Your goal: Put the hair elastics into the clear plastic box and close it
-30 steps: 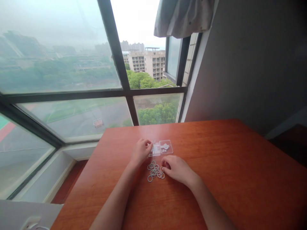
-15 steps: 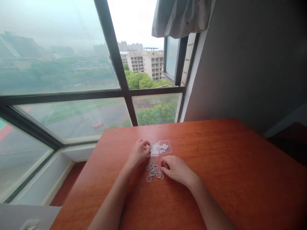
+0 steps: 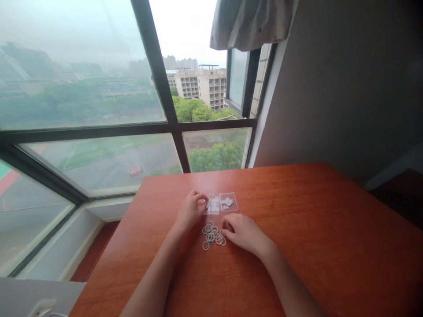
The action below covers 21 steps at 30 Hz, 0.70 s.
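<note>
My left hand [image 3: 191, 208] is at the left edge of a clear plastic box [image 3: 214, 210], thumb and fingers pinched together. Whatever may be in that pinch is too small to make out. Hinged or set against the box is a clear square lid [image 3: 233, 196] with a white round-headed piece [image 3: 227, 202] in it. Several pale grey rings [image 3: 210, 237] lie in a loose overlapping pile nearer to me. My right hand [image 3: 246, 231] rests at the pile's right side, fingers curled and tips closed beside a ring [image 3: 222, 232]. I cannot tell whether it grips that ring.
The reddish-brown wooden table [image 3: 313, 233] stretches out on both sides of my arms. Beyond its far edge stand dark-framed windows [image 3: 175, 127], with a short curtain [image 3: 249, 26] above. A grey wall [image 3: 337, 97] rises at the right.
A small gold-coloured bit at my left fingertips showed more plainly before and is now barely visible. The right hand and the rings stay nearly as they were.
</note>
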Available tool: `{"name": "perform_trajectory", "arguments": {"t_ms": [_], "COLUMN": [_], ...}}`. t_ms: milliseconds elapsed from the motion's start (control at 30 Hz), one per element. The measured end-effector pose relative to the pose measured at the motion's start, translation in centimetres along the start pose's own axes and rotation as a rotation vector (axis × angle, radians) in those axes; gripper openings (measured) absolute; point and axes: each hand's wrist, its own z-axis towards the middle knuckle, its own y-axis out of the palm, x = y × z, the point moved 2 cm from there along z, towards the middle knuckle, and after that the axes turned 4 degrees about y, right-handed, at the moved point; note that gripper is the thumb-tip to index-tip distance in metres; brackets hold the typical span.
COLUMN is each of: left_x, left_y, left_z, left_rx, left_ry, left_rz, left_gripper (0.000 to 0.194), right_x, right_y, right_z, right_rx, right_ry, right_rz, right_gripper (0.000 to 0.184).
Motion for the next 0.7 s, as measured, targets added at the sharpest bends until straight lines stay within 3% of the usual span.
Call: {"name": "perform_trajectory", "arguments": {"t_ms": [700], "left_x": [-0.02], "left_y": [0.05], "left_z": [0.15], "left_rx": [0.085], "left_ry": [0.068], "left_rz": [-0.129], "left_gripper": [0.009], "right_x": [-0.04], "right_y": [0.05], "right_z": [0.04], "right_rx": [0.002], "right_ry": [-0.009], "right_rz": [-0.007], "right_gripper": [0.003]}}
